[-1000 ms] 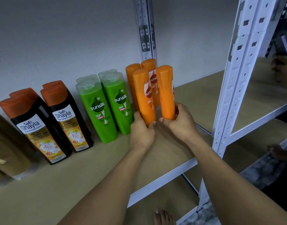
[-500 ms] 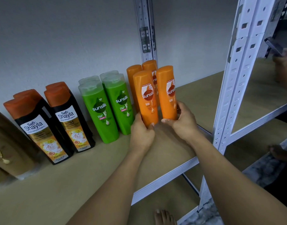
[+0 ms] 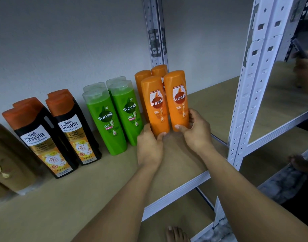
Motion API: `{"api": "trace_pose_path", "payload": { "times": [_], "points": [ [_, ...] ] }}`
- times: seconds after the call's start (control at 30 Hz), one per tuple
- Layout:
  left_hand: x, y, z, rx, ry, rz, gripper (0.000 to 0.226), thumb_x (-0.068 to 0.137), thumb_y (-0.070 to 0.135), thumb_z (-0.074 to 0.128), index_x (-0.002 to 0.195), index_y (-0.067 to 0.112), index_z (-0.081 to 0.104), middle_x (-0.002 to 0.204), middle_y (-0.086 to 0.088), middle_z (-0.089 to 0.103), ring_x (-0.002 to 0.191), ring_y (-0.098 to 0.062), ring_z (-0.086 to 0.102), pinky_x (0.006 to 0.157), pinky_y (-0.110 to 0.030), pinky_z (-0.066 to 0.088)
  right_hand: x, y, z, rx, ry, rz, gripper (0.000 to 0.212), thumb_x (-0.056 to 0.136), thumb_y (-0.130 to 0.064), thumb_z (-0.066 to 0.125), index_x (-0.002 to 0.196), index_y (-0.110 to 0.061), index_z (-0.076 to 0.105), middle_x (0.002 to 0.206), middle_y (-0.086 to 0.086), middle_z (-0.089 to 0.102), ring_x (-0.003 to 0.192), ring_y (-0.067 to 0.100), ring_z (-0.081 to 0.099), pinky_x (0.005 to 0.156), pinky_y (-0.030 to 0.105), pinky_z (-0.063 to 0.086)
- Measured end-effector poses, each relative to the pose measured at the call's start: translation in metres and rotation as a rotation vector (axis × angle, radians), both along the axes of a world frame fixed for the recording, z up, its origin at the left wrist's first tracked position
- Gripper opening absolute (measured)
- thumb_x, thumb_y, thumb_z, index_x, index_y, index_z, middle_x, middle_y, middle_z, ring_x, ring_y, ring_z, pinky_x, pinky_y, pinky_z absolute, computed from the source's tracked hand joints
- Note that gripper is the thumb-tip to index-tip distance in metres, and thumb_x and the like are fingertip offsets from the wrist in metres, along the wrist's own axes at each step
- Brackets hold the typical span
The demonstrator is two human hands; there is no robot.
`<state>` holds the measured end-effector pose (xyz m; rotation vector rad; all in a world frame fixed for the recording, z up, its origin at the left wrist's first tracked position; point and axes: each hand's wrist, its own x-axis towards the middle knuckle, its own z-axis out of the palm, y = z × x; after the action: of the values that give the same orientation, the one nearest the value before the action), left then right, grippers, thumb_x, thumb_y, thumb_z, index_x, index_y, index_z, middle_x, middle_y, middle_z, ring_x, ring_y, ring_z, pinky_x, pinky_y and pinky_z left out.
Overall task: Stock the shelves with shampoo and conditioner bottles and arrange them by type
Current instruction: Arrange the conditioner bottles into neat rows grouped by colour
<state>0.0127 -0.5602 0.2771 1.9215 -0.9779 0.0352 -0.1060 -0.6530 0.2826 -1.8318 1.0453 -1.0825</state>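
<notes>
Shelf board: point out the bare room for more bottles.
Bare shelf runs from the right orange bottle to the white post, and along the front edge before the black bottles. From black through green bottles to orange, the back is packed.

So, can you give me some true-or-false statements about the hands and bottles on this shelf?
1. The left hand grips the front-left orange bottle near its base. True.
2. The right hand is empty. False: it holds the front-right orange bottle.
3. The green bottles stand to the right of the orange ones. False: they stand to their left.
4. The black bottles have orange caps. True.
</notes>
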Motion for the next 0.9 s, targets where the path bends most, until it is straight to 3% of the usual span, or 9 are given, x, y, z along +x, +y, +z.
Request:
{"api": "trace_pose_path", "payload": {
  "times": [0.4,0.63,0.9],
  "points": [
    [-0.004,-0.01,0.002,0.021,0.049,0.085,0.033,0.088,0.028,0.076,0.113,0.011,0.063,0.105,-0.013,0.073,0.096,-0.033,0.068,0.081,-0.043,0.057,0.013,-0.019,0.007,-0.035,0.117,-0.018,0.068,0.089,-0.036,0.075,0.149,-0.025,0.044,0.144,0.003,0.057,0.131,0.031,0.056,0.109,0.052,0.045],
    [-0.007,-0.022,0.006,0.065,0.085,0.134,0.033,0.092,0.027,0.072,0.118,0.009,0.06,0.118,-0.017,0.069,0.108,-0.037,0.065,0.086,-0.041,0.052,0.019,-0.03,0.008,-0.018,0.186,0.017,0.068,0.092,-0.038,0.07,0.151,-0.028,0.039,0.146,0.001,0.056,0.133,0.031,0.054,0.11,0.054,0.045],
    [-0.012,-0.03,0.004,0.056,0.086,0.156,0.033,0.096,0.026,0.066,0.122,0.009,0.057,0.118,-0.017,0.068,0.107,-0.038,0.066,0.085,-0.044,0.054,0.023,-0.04,0.005,-0.022,0.239,0.043,0.054,0.098,-0.034,0.063,0.148,-0.025,0.043,0.141,0.006,0.058,0.13,0.032,0.055,0.108,0.049,0.044]
  ]
}}
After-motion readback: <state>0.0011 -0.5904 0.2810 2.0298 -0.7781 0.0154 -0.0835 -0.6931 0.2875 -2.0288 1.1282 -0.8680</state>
